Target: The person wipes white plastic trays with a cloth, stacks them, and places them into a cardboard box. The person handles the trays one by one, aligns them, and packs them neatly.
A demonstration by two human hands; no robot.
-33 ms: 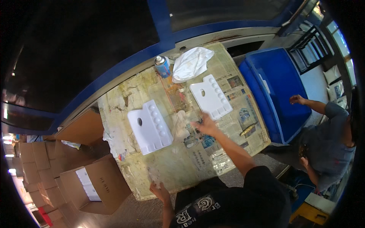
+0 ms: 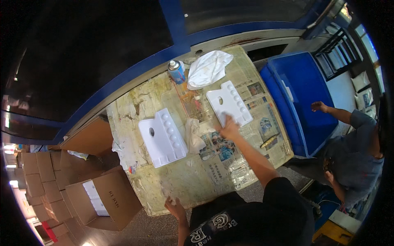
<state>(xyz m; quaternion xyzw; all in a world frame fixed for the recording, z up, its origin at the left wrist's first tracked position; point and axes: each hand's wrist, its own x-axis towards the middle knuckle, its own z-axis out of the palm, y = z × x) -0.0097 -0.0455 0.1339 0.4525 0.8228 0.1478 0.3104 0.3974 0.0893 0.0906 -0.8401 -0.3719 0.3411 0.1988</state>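
Two white plastic paint palettes lie on the newspaper-covered table. My right hand (image 2: 230, 129) reaches over the near left edge of the right-hand palette (image 2: 228, 107), fingers stretched out; I cannot tell whether they touch it. The left-hand palette (image 2: 161, 139) rests apart from both hands, with its thumb hole and row of round wells facing up. Between the palettes is a crumpled off-white cloth (image 2: 194, 137). My left hand (image 2: 175, 208) is low at the table's near edge, its fingers loosely apart and nothing seen in them.
A blue spray can (image 2: 176, 73) and a white cloth (image 2: 209, 67) are at the table's back. A gold-coloured tool (image 2: 269, 140) lies right. Beyond stands a blue bin (image 2: 305, 94), with another person (image 2: 353, 151) beside it. An open carton (image 2: 117, 201) holding white pieces sits left.
My right hand has shifted a little to the right, over the edge of the right-hand palette. The left hand and both palettes stay about where they were.
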